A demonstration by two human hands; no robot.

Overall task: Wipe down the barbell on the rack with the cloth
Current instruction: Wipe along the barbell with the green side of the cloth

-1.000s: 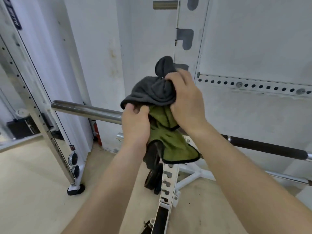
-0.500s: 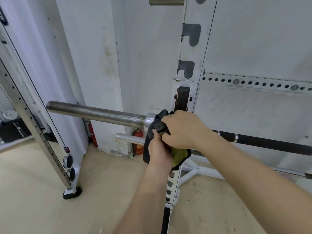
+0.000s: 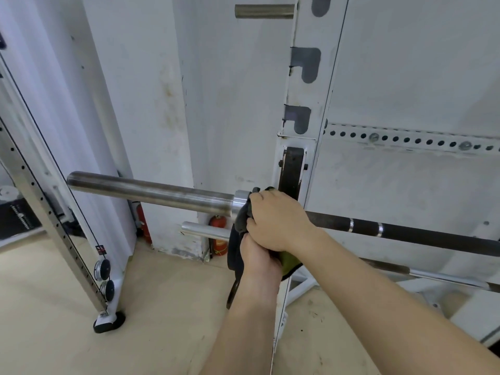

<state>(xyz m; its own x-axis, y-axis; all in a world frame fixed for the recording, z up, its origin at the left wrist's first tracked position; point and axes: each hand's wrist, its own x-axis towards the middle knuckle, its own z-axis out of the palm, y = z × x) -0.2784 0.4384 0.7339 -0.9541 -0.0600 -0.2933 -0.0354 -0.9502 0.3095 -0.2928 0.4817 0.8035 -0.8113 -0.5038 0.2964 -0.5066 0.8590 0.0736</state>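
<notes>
The barbell [image 3: 151, 191] lies across the white rack upright [image 3: 305, 104], its steel sleeve pointing left and its dark shaft running off to the right. A grey and green cloth [image 3: 240, 226] is bunched against the bar just right of the sleeve collar. My right hand [image 3: 276, 220] grips the cloth from above, fingers curled over it at the bar. My left hand [image 3: 257, 255] holds the hanging lower part of the cloth from below. Most of the cloth is hidden under both hands.
A second bar [image 3: 422, 274] rests lower down on the right. A short steel peg [image 3: 205, 230] and a red fire extinguisher [image 3: 217, 234] stand by the wall behind. A perforated steel frame leg [image 3: 54, 226] slants down at the left onto the beige floor.
The cloth came down from chest height, where both hands held it spread, onto the bar by the collar. Over the last half second the hands have stayed there with little movement.
</notes>
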